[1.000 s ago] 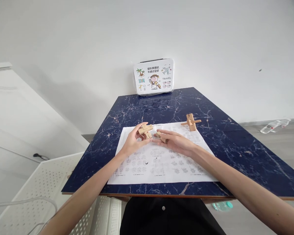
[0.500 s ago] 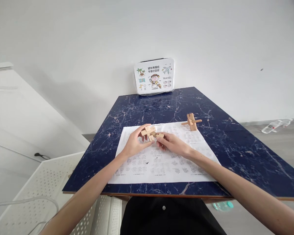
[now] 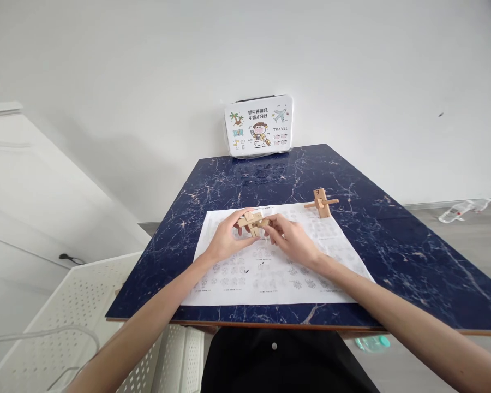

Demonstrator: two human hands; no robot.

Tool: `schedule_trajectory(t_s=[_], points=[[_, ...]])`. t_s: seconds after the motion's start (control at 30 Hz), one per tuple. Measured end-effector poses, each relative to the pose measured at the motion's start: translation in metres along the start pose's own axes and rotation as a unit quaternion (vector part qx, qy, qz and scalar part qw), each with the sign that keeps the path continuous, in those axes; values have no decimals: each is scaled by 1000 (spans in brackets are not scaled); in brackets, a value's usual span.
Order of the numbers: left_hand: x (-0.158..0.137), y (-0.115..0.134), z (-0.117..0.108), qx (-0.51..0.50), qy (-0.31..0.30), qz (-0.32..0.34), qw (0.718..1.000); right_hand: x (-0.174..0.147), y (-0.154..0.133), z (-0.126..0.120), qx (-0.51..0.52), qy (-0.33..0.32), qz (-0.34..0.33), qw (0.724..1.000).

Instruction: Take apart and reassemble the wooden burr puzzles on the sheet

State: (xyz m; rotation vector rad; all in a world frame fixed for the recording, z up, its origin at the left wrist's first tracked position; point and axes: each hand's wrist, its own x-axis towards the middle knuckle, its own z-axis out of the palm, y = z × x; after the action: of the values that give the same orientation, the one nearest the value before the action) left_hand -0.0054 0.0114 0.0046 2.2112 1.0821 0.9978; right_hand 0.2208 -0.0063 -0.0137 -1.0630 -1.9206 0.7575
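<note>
A partly interlocked wooden burr puzzle (image 3: 250, 220) of pale sticks sits in my left hand (image 3: 225, 236), thumb below and fingers curled behind it. My right hand (image 3: 291, 238) pinches a wooden puzzle piece (image 3: 264, 223) at the right side of the puzzle. The piece's left end meets the puzzle; my fingers cover its right end, and I cannot tell how deep it sits. Both hands are just above a printed sheet (image 3: 229, 297) with rows of small diagrams. Farther right, another wooden cross-shaped puzzle (image 3: 321, 203) stands upright at the sheet's edge, with a dark mark on top.
The sheet lies on a dark blue marbled table (image 3: 175, 229). A white cartoon-printed case (image 3: 259, 126) leans on the wall at the table's back edge. White perforated shelving (image 3: 94, 289) with a cable is at the left. Plastic bottles (image 3: 372, 343) lie on the floor.
My right hand has shifted slightly up, its fingers now over the top of the piece. The piece has turned and come against the puzzle. My left hand keeps its grip.
</note>
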Motion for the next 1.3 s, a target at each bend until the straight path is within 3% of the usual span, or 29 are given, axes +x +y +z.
schedule_trajectory(t_s=[0.13,0.37,0.73,1.3], points=[[-1,-1,1,-11,-4,-27,1000,-3,4,-2,-45,14,-23,999],[-2,-1,-1,16,-36,-19,999,-5,9,-3,-118,-12,-71,990],[-6,-8,1,43,-62,17,997,-8,8,0,-96,-15,-60,993],[-3,7,-1,-39,-127,-24,991,-9,-5,-1,-28,-24,-76,996]])
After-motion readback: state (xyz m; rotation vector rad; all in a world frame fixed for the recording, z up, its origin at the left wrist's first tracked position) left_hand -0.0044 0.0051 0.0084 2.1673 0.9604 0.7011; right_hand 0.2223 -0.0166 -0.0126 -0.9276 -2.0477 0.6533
